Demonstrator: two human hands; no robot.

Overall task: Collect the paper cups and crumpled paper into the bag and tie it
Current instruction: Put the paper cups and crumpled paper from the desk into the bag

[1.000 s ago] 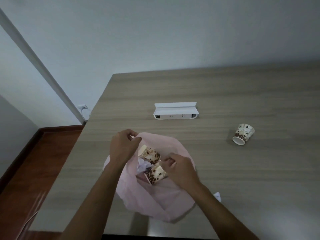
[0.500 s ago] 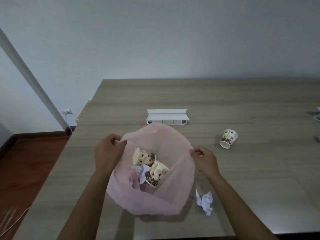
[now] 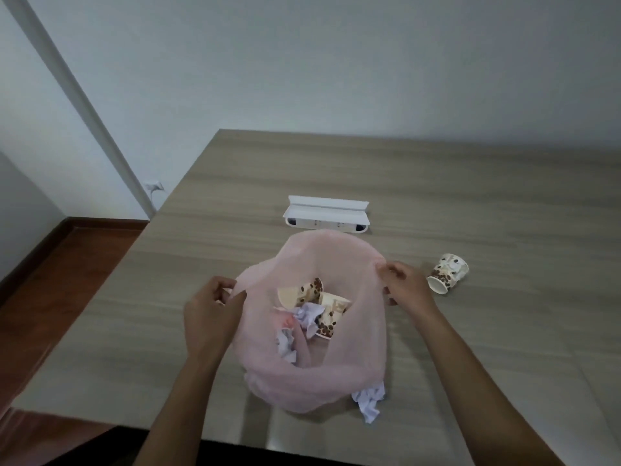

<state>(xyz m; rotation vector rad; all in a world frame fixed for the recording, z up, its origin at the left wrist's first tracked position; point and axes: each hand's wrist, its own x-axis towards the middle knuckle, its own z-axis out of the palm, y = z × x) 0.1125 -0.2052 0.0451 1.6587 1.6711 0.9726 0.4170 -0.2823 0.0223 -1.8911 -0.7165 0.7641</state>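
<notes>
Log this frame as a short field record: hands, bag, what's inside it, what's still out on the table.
left hand: grips the bag's left rim
right hand: pinches the bag's right rim
bag: pink, thin, mouth held open, untied
inside bag: two paper cups, crumpled paper
still out: loose cup on its side, right of the bag; paper wad by the bag's near edge
other: white box behind the bag

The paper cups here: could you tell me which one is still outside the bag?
The paper cup lying on its side on the table, just beyond the right hand; the other two sit inside the pink bag.
</notes>
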